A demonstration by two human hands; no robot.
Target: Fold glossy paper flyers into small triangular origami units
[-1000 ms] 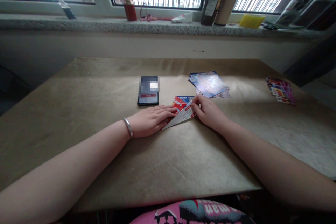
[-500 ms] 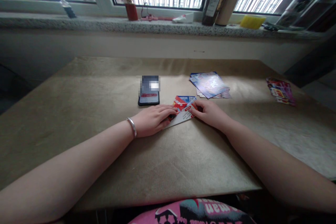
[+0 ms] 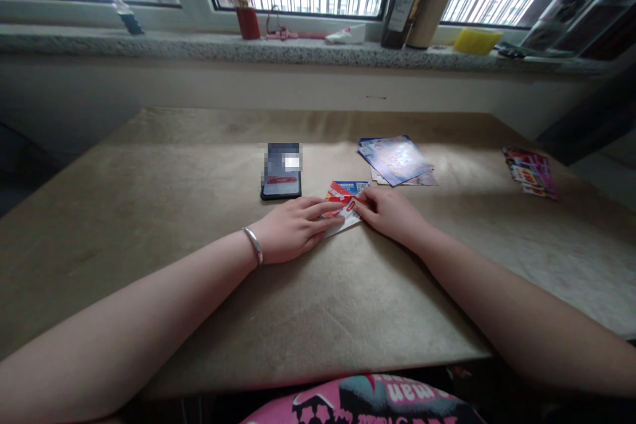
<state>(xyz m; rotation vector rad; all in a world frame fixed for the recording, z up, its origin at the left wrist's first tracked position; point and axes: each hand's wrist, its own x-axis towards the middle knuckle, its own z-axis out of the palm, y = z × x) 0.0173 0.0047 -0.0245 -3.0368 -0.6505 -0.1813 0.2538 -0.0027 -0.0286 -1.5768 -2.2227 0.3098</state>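
A folded red, white and blue paper leaflet (image 3: 346,202) lies on the brown table (image 3: 199,212) in the middle. My left hand (image 3: 293,228), with a silver bangle on the wrist, lies flat on the leaflet's left part with fingers stretched out. My right hand (image 3: 390,212) presses down on the leaflet's right edge with its fingertips together. The two hands nearly touch over the paper, and most of the leaflet is hidden beneath them.
A dark phone (image 3: 281,172) lies just behind my left hand. A stack of glossy leaflets (image 3: 397,159) sits behind my right hand, more printed sheets (image 3: 531,172) at far right. The windowsill (image 3: 298,50) holds a red can, a jar and a yellow sponge.
My left hand slid right over the leaflet and my right hand moved left, so less of the white paper shows between them.
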